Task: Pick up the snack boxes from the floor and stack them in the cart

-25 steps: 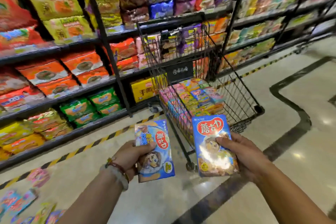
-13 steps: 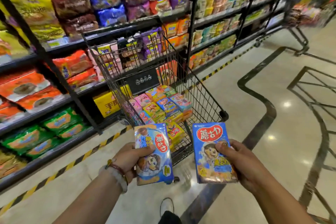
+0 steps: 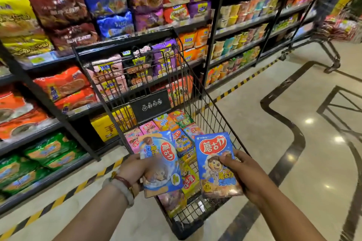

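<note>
My left hand [image 3: 135, 170] grips a blue snack box [image 3: 159, 164] by its left edge, held over the near end of the black wire cart [image 3: 211, 115]. My right hand [image 3: 242, 172] holds a second blue snack box [image 3: 215, 164] with a red label, thumb across its front, above the cart's near right corner. Inside the cart lie several stacked snack boxes [image 3: 166, 125] in pink, orange, green and blue. A beaded bracelet sits on my left wrist.
Dark shelves [image 3: 58, 111] packed with noodle and snack bags run along the left and behind the cart. A yellow-black striped line [image 3: 58, 199] marks the floor at the shelf foot. Another cart's legs [image 3: 331, 58] stand far right on the glossy tiled floor.
I have stepped closer to the cart; both hands with their boxes now hang over its near end instead of in front of it. The loose boxes on the floor have left the view.
</note>
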